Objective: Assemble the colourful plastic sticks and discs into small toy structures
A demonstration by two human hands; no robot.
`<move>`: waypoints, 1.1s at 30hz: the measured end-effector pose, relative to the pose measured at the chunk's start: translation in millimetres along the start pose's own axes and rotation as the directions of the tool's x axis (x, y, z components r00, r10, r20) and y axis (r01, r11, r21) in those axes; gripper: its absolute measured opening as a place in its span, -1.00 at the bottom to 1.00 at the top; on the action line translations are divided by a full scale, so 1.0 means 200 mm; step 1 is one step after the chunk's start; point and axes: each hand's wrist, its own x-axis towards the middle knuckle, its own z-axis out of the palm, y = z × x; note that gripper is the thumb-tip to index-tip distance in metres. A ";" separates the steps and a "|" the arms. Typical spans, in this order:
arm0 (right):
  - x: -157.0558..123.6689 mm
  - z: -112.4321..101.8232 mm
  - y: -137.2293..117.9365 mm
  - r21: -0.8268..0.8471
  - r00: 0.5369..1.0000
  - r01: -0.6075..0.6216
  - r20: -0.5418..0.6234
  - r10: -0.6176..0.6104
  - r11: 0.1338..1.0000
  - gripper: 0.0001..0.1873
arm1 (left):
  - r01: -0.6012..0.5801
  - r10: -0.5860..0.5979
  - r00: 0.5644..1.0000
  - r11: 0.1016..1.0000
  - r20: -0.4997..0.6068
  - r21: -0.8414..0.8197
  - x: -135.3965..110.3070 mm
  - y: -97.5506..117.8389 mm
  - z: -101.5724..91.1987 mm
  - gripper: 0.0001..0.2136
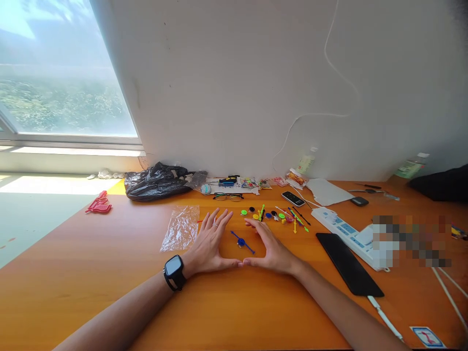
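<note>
Between my hands on the wooden table lies a blue plastic arrow piece with a round hub (241,242). My left hand (210,243), with a watch (173,272) on its wrist, has its fingers spread and holds nothing. Curved but apart are the fingers of my right hand (272,248), also without anything in them. The two thumb tips meet, or nearly so, in front of the blue piece. Beyond my right hand are several small coloured discs (268,215) and plastic arrow sticks (300,219). A clear plastic bag (180,229) lies flat just left of my left hand.
At the back are a black plastic bag (157,183), glasses (228,197) and small packets (250,183). On the right lie a black phone (349,263) with a cable, a white power strip (345,231) and a remote-like device (293,198). A red toy gun (99,204) rests far left.
</note>
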 end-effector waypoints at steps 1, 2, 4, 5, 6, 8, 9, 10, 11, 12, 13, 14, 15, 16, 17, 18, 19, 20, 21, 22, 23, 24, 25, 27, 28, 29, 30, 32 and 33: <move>0.00 0.00 0.00 -0.005 1.000 0.000 0.007 0.000 1.000 0.18 | -0.009 0.009 1.000 1.000 0.005 -0.006 0.00 0.00 0.00 0.22; 0.00 -0.01 0.00 -0.008 1.000 -0.001 0.011 0.001 1.000 0.20 | -0.018 0.018 1.000 1.000 0.008 -0.011 0.00 -0.01 -0.01 0.24; 0.00 -0.01 0.00 -0.009 1.000 -0.001 0.015 0.001 1.000 0.22 | -0.031 0.031 0.999 0.999 0.012 -0.020 0.00 -0.01 -0.01 0.26; 0.00 -0.01 -0.01 -0.008 1.000 -0.001 0.014 0.001 1.000 0.23 | -0.034 0.034 0.999 0.999 0.014 -0.023 0.00 -0.02 -0.01 0.26; 0.00 -0.01 -0.01 -0.005 1.000 -0.002 0.012 0.002 1.000 0.23 | -0.037 0.037 0.999 0.999 0.016 -0.026 0.00 -0.02 -0.01 0.25; 0.00 0.00 -0.01 0.002 1.000 -0.005 0.009 0.005 1.000 0.22 | -0.041 0.042 0.999 0.999 0.016 -0.031 0.00 -0.02 0.00 0.21; 0.00 0.00 0.00 0.005 1.000 -0.004 0.006 0.004 1.000 0.21 | -0.045 0.045 0.999 0.998 0.012 -0.034 0.00 -0.02 0.00 0.19; 0.00 0.00 0.00 0.008 1.000 -0.001 0.004 0.001 1.000 0.19 | -0.049 0.050 0.999 0.998 0.008 -0.036 0.00 -0.02 0.01 0.15; 0.00 0.00 0.00 0.008 1.000 0.002 0.000 -0.002 1.000 0.17 | -0.054 0.054 0.999 0.998 0.006 -0.040 0.00 -0.02 0.01 0.12; 0.00 0.01 0.00 0.007 1.000 0.003 -0.004 -0.003 1.000 0.16 | -0.056 0.056 0.998 0.997 0.006 -0.043 0.00 -0.02 0.01 0.09; 0.00 0.01 0.01 0.006 1.000 0.004 -0.007 -0.004 1.000 0.14 | -0.056 0.057 0.998 0.997 0.008 -0.048 0.01 -0.02 0.01 0.06; 0.00 0.01 0.01 0.004 1.000 0.000 -0.008 0.000 1.000 0.14 | -0.056 0.056 0.998 0.997 0.011 -0.054 0.01 -0.02 0.01 0.05; 0.00 0.01 0.01 0.002 1.000 -0.007 -0.007 0.007 1.000 0.13 | -0.055 0.055 0.998 0.997 0.013 -0.058 0.01 -0.02 0.01 0.03; 0.00 0.01 0.01 0.001 1.000 -0.014 -0.006 0.014 1.000 0.13 | -0.053 0.054 0.998 0.997 0.013 -0.061 0.01 -0.02 0.01 0.01; 0.00 0.01 0.01 0.002 1.000 -0.019 -0.006 0.019 1.000 0.12 | -0.055 0.055 0.998 0.997 0.010 -0.063 0.02 -0.02 0.01 -0.01; 0.00 0.01 0.01 0.004 1.000 -0.021 -0.004 0.021 1.000 0.12 | -0.058 0.058 0.998 0.996 0.005 -0.064 0.02 -0.02 0.01 -0.02; 0.00 0.01 0.01 0.007 1.000 -0.022 -0.002 0.022 1.000 0.12 | -0.062 0.063 0.998 0.996 0.001 -0.064 0.02 -0.02 0.02 -0.03; 0.00 0.01 0.01 0.009 1.000 -0.020 -0.001 0.020 1.000 0.12 | -0.067 0.066 0.998 0.996 -0.004 -0.062 0.02 -0.03 0.02 -0.04; 0.00 0.01 0.00 0.010 1.000 -0.018 -0.002 0.018 1.000 0.11 | -0.070 0.070 0.998 0.996 -0.009 -0.061 0.01 -0.03 0.02 -0.05; 0.00 0.01 0.00 0.008 1.000 -0.016 -0.007 0.016 1.000 0.10 | -0.073 0.072 0.997 0.996 -0.014 -0.059 0.01 -0.03 0.03 -0.07; 0.00 0.00 -0.01 0.005 1.000 -0.013 -0.017 0.013 1.000 0.06 | -0.073 0.072 0.997 0.996 -0.019 -0.057 0.01 -0.03 0.03 -0.10; 0.00 0.00 -0.01 -0.001 0.999 -0.009 -0.032 0.009 1.000 0.00 | -0.072 0.071 0.997 0.996 -0.023 -0.056 0.01 -0.04 0.04 -0.14; 0.01 0.00 -0.02 -0.010 0.999 -0.001 -0.045 0.000 1.000 -0.12 | -0.072 0.070 0.997 0.996 -0.029 -0.056 0.01 -0.04 0.04 -0.19; 0.02 0.00 -0.03 -0.036 0.998 0.019 -0.055 -0.021 0.999 -0.50 | -0.070 0.068 0.996 0.996 -0.050 -0.053 0.01 -0.05 0.05 -0.27; 0.02 0.00 -0.03 -0.053 0.998 0.026 -0.051 -0.028 0.998 -0.71 | -0.063 0.059 0.995 0.997 -0.075 -0.048 0.01 -0.06 0.05 -0.31; 0.02 0.00 -0.03 -0.067 0.999 0.027 -0.043 -0.030 0.997 -0.85 | -0.046 0.042 0.994 0.998 -0.105 -0.040 0.01 -0.07 0.05 -0.35; 0.03 0.01 -0.02 -0.077 0.999 0.018 -0.037 -0.021 0.997 -0.88 | -0.016 0.011 0.990 0.999 -0.144 -0.031 0.01 -0.08 0.05 -0.40; 0.03 0.02 -0.01 -0.080 0.999 -0.024 -0.034 0.021 0.997 -0.84 | 0.093 -0.092 0.968 0.996 -0.235 -0.008 0.02 -0.10 0.06 -0.51; 0.02 0.03 0.00 -0.080 0.998 -0.049 -0.034 0.046 0.996 -0.83 | 0.157 -0.150 0.951 0.988 -0.269 0.005 0.02 -0.12 0.06 -0.55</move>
